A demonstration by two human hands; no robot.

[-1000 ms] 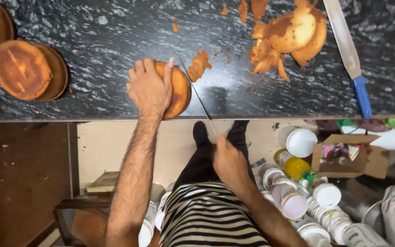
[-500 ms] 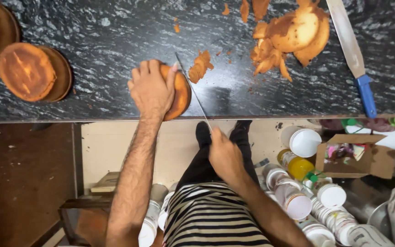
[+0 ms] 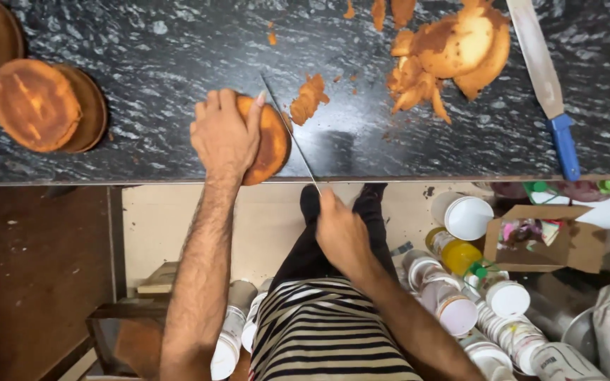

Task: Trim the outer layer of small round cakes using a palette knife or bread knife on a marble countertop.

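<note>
My left hand (image 3: 225, 134) presses flat on a round brown cake (image 3: 271, 142) at the front edge of the black marble counter (image 3: 178, 56). My right hand (image 3: 342, 236) is below the counter edge and grips a long thin knife (image 3: 289, 130). Its blade runs up along the cake's right side. A small torn piece of cake (image 3: 309, 99) lies just right of the blade.
A stack of round cakes on brown boards (image 3: 44, 106) sits at the left. A heap of cake trimmings (image 3: 450, 56) lies at the upper right, beside a blue-handled spatula (image 3: 545, 85). Below the counter stand several white tubs (image 3: 453, 296) and a cardboard box (image 3: 538, 240).
The knife blade has stayed against the cake's right side while my right hand shifted slightly. My left hand has kept pressing on the cake.
</note>
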